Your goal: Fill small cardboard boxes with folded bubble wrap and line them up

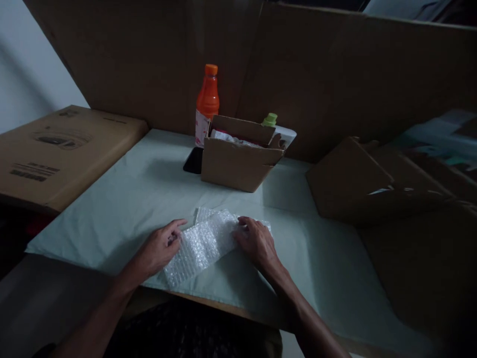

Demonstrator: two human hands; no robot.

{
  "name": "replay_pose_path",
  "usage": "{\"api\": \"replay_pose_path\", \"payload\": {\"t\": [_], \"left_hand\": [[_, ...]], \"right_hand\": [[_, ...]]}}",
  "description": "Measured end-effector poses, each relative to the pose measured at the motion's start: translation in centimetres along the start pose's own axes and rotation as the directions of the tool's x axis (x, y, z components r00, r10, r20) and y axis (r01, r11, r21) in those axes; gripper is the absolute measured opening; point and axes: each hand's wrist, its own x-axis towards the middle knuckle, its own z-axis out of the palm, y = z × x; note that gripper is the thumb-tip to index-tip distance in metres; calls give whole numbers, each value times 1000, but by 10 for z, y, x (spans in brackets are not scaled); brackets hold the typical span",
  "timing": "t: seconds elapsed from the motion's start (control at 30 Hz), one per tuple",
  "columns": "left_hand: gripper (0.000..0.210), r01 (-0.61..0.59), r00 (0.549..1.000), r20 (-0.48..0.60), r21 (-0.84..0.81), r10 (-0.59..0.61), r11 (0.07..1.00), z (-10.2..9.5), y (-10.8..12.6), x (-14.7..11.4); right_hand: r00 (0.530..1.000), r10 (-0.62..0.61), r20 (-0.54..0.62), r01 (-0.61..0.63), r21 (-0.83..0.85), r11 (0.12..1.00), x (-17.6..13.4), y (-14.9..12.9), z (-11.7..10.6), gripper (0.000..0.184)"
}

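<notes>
A folded strip of clear bubble wrap [203,246] lies at an angle near the table's front edge. Under or behind its upper side, another layer of bubble wrap shows, reaching out to the right. My left hand [162,248] is at the left edge of the strip, index finger extended and the other fingers curled against the plastic. On the right end, my right hand [257,241] has its thumb and fingers closed over the wrap. Some of the fingertips of both hands are hidden.
Beyond the wrap stands a small open cardboard box [234,164] with items inside. Behind it are an orange bottle [208,99] and a green-capped white bottle [285,133]; a dark phone [194,160] lies beside it. Larger cartons flank the cloth-covered table [149,194], including a flat carton [63,154].
</notes>
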Motion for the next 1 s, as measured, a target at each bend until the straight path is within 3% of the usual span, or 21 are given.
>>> {"api": "replay_pose_path", "payload": {"t": [0.07,0.17,0.37,0.53,0.63,0.7,0.77,0.83,0.9,1.0], "left_hand": [[50,-15,1000,-13,87,16,996,-5,2,11],[49,-9,1000,-3,131,9,991,-9,5,20],[52,-16,998,58,118,9,993,-25,16,20],[54,-41,994,105,357,3,933,-57,20,27],[55,-61,995,96,544,10,837,-77,7,37],[53,-103,995,54,637,89,764,-83,-4,42],[49,-156,975,-10,685,223,712,-76,-10,41],[41,-255,928,-30,676,371,691,-56,-8,34],[35,-417,872,64,616,485,668,-28,-1,24],[34,-567,816,258,527,517,633,10,6,12]], "right_hand": [[1000,8,15,-8,-12,1000,5,-3,0,28],[999,6,33,-6,-4,1000,10,-5,-3,9],[1000,0,0,0,74,997,-3,-16,-14,8],[996,-91,24,81,267,960,-26,-38,-22,8],[998,-67,7,63,224,973,-32,-17,-25,15],[999,9,-49,-5,96,995,-31,11,-26,20],[992,75,-98,-83,-86,993,-29,40,-26,29],[986,114,-117,-139,-234,962,-26,58,-23,36],[985,126,-117,-154,-279,948,-22,64,-18,35],[987,122,-104,-137,-151,979,-16,61,-13,22]]}}
